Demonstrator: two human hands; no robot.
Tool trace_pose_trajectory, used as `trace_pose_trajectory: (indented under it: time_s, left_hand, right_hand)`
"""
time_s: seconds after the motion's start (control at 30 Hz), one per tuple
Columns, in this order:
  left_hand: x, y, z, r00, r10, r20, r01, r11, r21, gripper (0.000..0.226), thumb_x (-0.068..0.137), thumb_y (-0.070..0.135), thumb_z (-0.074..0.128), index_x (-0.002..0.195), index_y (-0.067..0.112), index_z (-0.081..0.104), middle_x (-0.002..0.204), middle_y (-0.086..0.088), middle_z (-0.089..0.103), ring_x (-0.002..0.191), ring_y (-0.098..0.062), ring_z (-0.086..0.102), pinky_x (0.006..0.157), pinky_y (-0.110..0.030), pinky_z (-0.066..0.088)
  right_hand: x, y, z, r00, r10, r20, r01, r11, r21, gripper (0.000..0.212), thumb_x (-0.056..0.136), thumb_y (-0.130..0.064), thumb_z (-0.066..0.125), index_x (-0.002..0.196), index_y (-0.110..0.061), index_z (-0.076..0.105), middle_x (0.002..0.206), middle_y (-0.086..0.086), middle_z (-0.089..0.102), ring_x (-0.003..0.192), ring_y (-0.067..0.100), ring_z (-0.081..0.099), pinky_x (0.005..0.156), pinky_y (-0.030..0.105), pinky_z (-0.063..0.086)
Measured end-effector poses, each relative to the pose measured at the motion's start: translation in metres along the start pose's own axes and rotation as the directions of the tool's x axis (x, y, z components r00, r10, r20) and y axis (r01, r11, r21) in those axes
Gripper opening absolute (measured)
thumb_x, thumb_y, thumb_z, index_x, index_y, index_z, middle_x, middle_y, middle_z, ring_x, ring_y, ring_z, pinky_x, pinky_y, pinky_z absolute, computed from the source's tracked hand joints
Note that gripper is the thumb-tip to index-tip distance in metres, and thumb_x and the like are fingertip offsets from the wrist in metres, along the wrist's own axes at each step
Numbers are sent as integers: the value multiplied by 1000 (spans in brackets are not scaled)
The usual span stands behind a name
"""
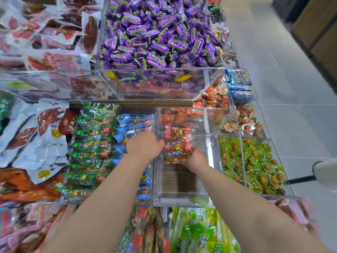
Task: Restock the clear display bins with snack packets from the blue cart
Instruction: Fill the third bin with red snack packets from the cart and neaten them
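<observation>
Packets: red packets [177, 143] stand in a short stack at the centre of the frame, at the far end of the middle bin [182, 199]. The near part of that bin's floor is bare.
Handling: probably light, with crinkly, slick film over lumpy contents. A stack like this could slide apart, so it is best held from below and from one side with a gentle squeeze.
Right grip [194, 159]: cupped under the near end of the stack, with fingers curled round the lowest packets.
Left grip [145, 146]: at the bin's left wall, touching the stack's left side. Its fingers are hidden, so I cannot tell whether it is clenched or released.
Bins left of centre: green packets [87, 154] lie in rows with blue packets [131, 125] beside them, and both bins are nearly full.
Bins right of centre: green-wrapped eggs [255, 161], full.
Upper bin: purple sweets [156, 33], heaped high.
Cart: not in view.
</observation>
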State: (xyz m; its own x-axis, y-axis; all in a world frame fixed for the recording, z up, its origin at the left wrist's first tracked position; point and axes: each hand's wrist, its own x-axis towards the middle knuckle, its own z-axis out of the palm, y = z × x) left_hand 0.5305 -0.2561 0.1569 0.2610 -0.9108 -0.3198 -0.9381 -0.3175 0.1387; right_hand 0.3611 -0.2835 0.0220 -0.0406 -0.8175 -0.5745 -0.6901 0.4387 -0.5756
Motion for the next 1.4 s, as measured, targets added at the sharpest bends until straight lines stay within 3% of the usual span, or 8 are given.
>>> trace_pose_trajectory:
  time_s: [0.23, 0.37, 0.5, 0.83, 1.0, 1.1, 1.17, 1.4]
  left_hand:
    - [2, 1, 4, 1000, -13, -29, 13, 1000, 24, 38, 91, 44, 39, 71, 16, 55, 71, 0, 56, 67, -20, 56, 59, -27, 42]
    - [2, 1, 7, 998, -10, -61, 12, 999, 43, 33, 89, 40, 42, 67, 18, 54, 69, 0, 55, 60, -16, 50, 52, -24, 34]
    - [4, 1, 8, 998, -16, -61, 19, 999, 47, 34, 89, 39, 42, 67, 18, 55, 68, 0, 56, 59, -16, 51, 50, -23, 33]
    - [-7, 2, -4, 999, -9, -52, 6, 998, -68, 33, 88, 41, 47, 74, 14, 61, 71, -3, 57, 69, -23, 57, 57, -28, 43]
    - [-27, -2, -20, 950, 6, -311, -79, 971, -224, 31, 86, 42, 57, 69, 17, 52, 68, -1, 58, 71, -26, 56, 55, -29, 38]
    - [-50, 2, -29, 920, 98, -379, -198, 952, -234, 18, 86, 37, 57, 78, 21, 56, 79, 0, 62, 78, -25, 55, 62, -31, 41]
    - [-71, 15, -27, 928, 195, -317, -271, 937, -218, 12, 86, 34, 55, 79, 24, 57, 83, 0, 62, 79, -24, 56, 64, -31, 43]
    - [-150, 85, 28, 861, 505, 58, -488, 854, -182, 12, 86, 34, 56, 77, 26, 58, 95, -2, 67, 92, -24, 60, 70, -29, 42]
  right_hand:
    - [-8, 9, 1, 979, -87, -183, 79, 996, -51, 99, 57, -52, 83, 135, -14, 37, 130, 11, 49, 123, 29, 46, 103, 40, 41]
    - [-9, 8, 8, 995, -63, -72, 74, 983, 168, 80, 62, -42, 85, 126, -16, 45, 123, 4, 58, 113, 24, 57, 95, 41, 49]
    - [-5, 4, 7, 1000, -9, 21, 6, 987, 159, 76, 65, -45, 82, 126, -17, 46, 124, 4, 57, 114, 25, 56, 97, 42, 48]
    - [-31, 15, -14, 999, 41, -11, -38, 979, 203, 117, 66, -32, 85, 150, -11, 8, 151, 13, 29, 133, 32, 38, 107, 40, 36]
    - [-58, 17, -32, 1000, 14, -6, -13, 984, 180, 92, 77, -37, 76, 147, -9, 23, 143, 16, 41, 123, 33, 49, 101, 40, 43]
    - [-84, 22, -47, 1000, -22, 5, 20, 961, 274, 54, 82, -30, 71, 126, -9, 49, 109, 7, 61, 87, 21, 62, 71, 28, 51]
    - [-106, 29, -58, 999, -40, 24, 28, 931, 364, 30, 86, -22, 67, 112, -12, 56, 86, -1, 60, 66, 12, 56, 52, 19, 45]
    - [-200, 83, -111, 989, -12, -146, 93, 823, 561, 8, 91, -10, 59, 97, -11, 62, 73, 1, 59, 58, 9, 52, 48, 16, 43]
